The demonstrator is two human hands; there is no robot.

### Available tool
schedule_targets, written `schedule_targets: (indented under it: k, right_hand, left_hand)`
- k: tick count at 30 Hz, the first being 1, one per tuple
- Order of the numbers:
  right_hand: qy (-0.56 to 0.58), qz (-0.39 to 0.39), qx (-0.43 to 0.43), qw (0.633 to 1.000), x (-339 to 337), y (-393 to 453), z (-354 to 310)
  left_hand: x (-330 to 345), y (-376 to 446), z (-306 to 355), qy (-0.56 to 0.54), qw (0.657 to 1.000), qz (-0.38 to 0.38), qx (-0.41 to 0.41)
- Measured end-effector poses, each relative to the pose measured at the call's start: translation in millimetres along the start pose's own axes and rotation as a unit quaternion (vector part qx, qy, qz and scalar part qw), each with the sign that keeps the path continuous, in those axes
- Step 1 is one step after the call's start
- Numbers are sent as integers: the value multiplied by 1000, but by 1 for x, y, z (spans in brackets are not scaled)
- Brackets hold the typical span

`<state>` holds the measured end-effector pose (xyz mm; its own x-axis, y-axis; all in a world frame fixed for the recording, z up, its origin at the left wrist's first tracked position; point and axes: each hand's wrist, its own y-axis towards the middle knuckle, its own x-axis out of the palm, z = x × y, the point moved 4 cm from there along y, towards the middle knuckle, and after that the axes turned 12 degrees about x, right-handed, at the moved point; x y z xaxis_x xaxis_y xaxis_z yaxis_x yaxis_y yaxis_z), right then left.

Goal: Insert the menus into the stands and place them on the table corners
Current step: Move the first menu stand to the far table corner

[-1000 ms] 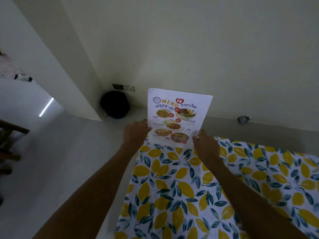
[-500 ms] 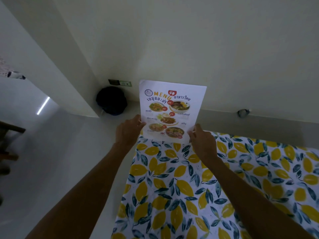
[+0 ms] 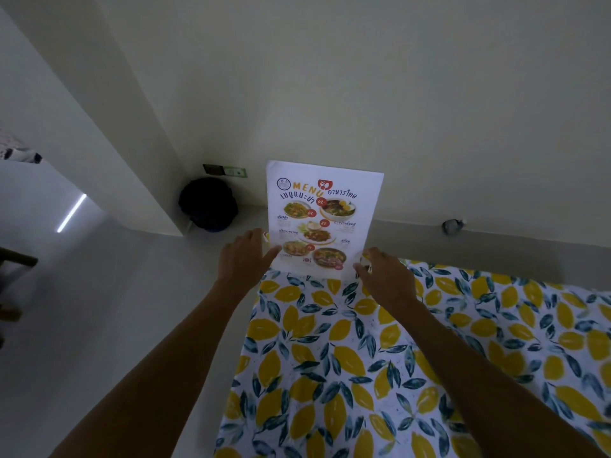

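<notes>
A white menu sheet (image 3: 322, 219) with food photos stands upright in a clear stand at the far left corner of the table (image 3: 330, 358), which has a lemon-print cloth. Its lower edge rests on the cloth. My left hand (image 3: 243, 259) is at the stand's lower left edge, fingers spread and blurred, thumb just over the sheet. My right hand (image 3: 383, 276) pinches the lower right corner of the stand between thumb and fingers. Glints show at both of the stand's lower corners.
A cream wall rises right behind the table. A dark round bag (image 3: 208, 204) lies on the floor in the wall corner, under a wall socket (image 3: 224, 170). A small grey object (image 3: 452, 225) sits at the wall base. Wooden furniture (image 3: 13, 259) shows far left.
The menu in its stand came down and now rests upright on the table corner. My left hand's fingers have loosened and spread; the right hand stays at the lower right corner.
</notes>
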<state>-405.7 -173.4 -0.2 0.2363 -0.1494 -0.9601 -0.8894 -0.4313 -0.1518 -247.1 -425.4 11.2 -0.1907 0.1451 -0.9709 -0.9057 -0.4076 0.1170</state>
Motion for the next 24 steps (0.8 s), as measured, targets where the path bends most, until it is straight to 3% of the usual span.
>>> schedule_targets:
  k: [10,24]
  right_hand:
    - [-78,-9,11,997,-13,-46,12]
    - [-87,0,-51,995,-46,-174,21]
  left_hand:
    - [-19,-45,25,57,997,39,31]
    - [-52,-161,128,60,996,-2,63]
